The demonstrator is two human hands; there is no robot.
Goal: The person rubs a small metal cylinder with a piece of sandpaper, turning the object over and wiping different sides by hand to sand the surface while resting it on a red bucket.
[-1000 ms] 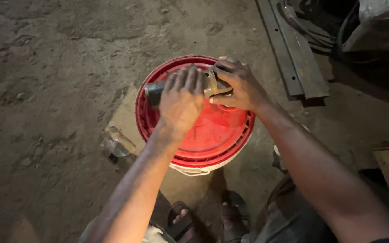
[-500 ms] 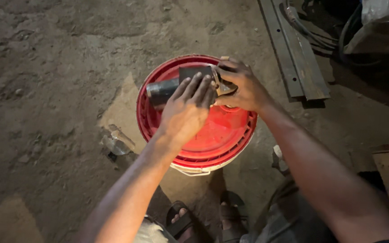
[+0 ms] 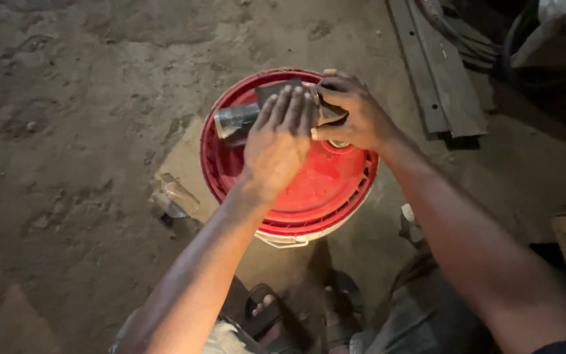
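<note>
**Two hands, one metal piece, a lid for a bench**

Both hands are pressed together over the far edge of the round red plastic bucket lid (image 3: 309,190). Flat and open-fingered, the left hand (image 3: 280,147) lies on a dark square sheet (image 3: 275,90) that looks like abrasive paper, though I cannot say so for sure, and pins it against a short dark metal tube (image 3: 234,121) lying across the lid's far-left edge. Closed in a pinch, the right hand (image 3: 352,118) grips the brownish metal bracket (image 3: 331,117) at the tube's other end — whether bracket and tube are one piece I cannot tell, as the fingers cover the joint.

To my eye, doing this well depends on the right hand: it should keep the piece from rolling while the left palm bears down evenly, fingers flat rather than curled, so the sheet follows the curve of the tube. The lid is a springy, ribbed support, so pressure is best kept straight down over the white bucket (image 3: 296,237) beneath it, not out toward the rim, where the whole thing could tip.

On the dirt floor (image 3: 80,131) a flattened cardboard scrap (image 3: 181,174) lies touching the bucket's left side, and long steel angle bars (image 3: 437,72) lie well apart at the far right.
</note>
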